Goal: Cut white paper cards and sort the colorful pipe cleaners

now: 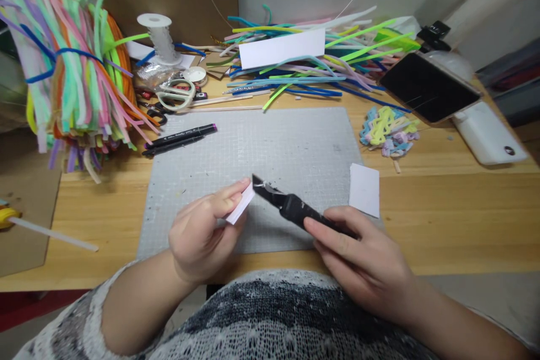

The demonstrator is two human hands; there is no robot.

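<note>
My left hand (208,225) pinches a small white piece of card (241,205) between thumb and fingers, tilted above the grey cutting mat (253,146). In my right hand (358,253) is a black utility knife (301,211), its handle gripped and its dark blade pointing up and left. The blade tip meets or nearly meets the upper corner of the card; whether they touch is hard to tell. On the mat's right edge lies another white card piece (365,190).
Black markers (181,139) lie at the mat's upper left. Scissors (177,94), a white spool (160,39) and bundled pipe cleaners (80,79) stand behind on the left. Loose pipe cleaners (291,76) line the back. A phone (430,87) and crimped pastel pieces (388,132) are at right.
</note>
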